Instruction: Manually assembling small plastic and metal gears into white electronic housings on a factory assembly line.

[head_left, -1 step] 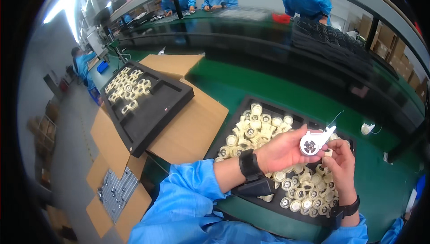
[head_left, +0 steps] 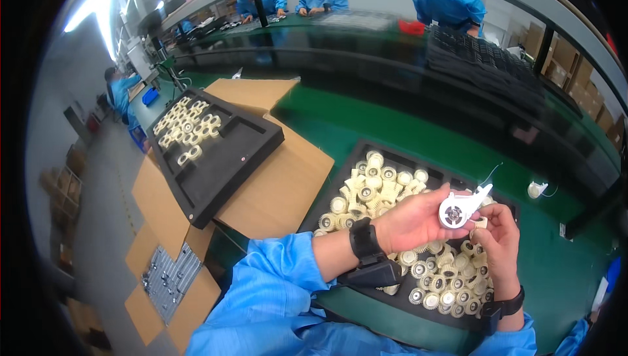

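My left hand (head_left: pixel 418 217) is closed round a white plastic housing (head_left: pixel 462 204), round with a pointed arm and a dark slotted centre. A thin pale wire or thread (head_left: pixel 489 174) rises from its tip. Just to the right, my right hand (head_left: pixel 500 238) pinches a small cream toothed wheel (head_left: pixel 481 223) between thumb and fingers, close beside the housing. Under both hands lies a black tray (head_left: pixel 356 154), heaped with cream toothed wheels (head_left: pixel 432 300), many with dark or metal centres. My hands and wrists hide part of the heap.
At the left, a second black tray (head_left: pixel 237 171) with cream rings rests tilted on an open cardboard box (head_left: pixel 288 183). Below it, another box holds a grey tray (head_left: pixel 171 284) with small metal parts. Another white housing (head_left: pixel 536 189) lies right on the green bench (head_left: pixel 405 120). People in blue work across.
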Demonstrator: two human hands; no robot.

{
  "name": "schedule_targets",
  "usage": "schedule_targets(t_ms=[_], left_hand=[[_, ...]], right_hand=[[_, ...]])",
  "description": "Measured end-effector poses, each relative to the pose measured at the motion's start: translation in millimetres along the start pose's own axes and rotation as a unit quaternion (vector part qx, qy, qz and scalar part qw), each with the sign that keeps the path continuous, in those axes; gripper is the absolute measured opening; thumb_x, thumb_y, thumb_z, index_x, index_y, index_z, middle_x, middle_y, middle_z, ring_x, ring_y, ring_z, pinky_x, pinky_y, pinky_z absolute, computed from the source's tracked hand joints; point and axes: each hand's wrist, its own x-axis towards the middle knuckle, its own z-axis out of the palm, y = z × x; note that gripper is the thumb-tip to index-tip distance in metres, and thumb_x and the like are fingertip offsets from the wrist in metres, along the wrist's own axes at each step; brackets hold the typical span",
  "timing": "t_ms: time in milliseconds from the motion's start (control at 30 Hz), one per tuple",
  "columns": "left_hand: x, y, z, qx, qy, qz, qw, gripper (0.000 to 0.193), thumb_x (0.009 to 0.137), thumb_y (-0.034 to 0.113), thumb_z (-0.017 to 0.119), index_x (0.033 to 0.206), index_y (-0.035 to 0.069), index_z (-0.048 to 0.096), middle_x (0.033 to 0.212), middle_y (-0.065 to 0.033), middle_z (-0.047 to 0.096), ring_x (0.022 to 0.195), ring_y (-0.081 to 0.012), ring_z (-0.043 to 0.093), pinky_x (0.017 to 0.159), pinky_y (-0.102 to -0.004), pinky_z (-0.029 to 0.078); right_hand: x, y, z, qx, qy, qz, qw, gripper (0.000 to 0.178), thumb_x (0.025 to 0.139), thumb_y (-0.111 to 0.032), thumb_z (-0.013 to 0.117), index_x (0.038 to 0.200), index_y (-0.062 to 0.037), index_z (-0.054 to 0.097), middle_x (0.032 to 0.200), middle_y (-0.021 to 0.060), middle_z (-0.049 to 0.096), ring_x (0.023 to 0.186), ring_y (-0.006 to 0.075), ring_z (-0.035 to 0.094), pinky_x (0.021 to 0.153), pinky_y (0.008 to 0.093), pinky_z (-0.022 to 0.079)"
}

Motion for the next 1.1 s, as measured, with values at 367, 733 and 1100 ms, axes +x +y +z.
schedule_targets(t_ms=[367, 733, 1100], left_hand=[[6, -5, 0, 0.016, -0.03, 0.032, 0.999, 0.039, 0.101, 0.022, 0.044, 0.131, -0.003, 0.046, 0.131, -0.0183, 0.051, 0.121, -0.0295, 0.051, 0.104, -0.0392, 0.043], [-2, 0, 3, 0.148, 0.028, 0.025, 0.988, 0.039, 0.099, 0.02, 0.05, 0.128, -0.006, 0.048, 0.123, -0.014, 0.057, 0.115, -0.0201, 0.056, 0.101, -0.0347, 0.047], [-6, -6, 8, 0.199, 0.07, 0.012, 0.977, 0.033, 0.095, 0.019, 0.06, 0.121, 0.001, 0.052, 0.113, -0.007, 0.06, 0.104, -0.0132, 0.06, 0.091, -0.0285, 0.05]], right_hand=[[-4, -13, -5, -0.137, 0.013, -0.133, 0.981, 0.044, 0.086, 0.0, 0.061, 0.129, 0.0047, 0.054, 0.121, 0.0097, 0.052, 0.107, 0.0154, 0.055, 0.087, 0.0259, 0.047], [1, -1, -1, -0.07, 0.006, -0.063, 0.996, 0.033, 0.083, 0.0, 0.068, 0.115, 0.0029, 0.061, 0.109, 0.0074, 0.064, 0.096, 0.0126, 0.06, 0.076, 0.0245, 0.05], [2, 2, -1, -0.08, -0.001, -0.077, 0.994, 0.034, 0.078, 0.0, 0.073, 0.111, 0.0006, 0.065, 0.106, 0.0075, 0.061, 0.09, 0.0124, 0.061, 0.08, 0.025, 0.052]])
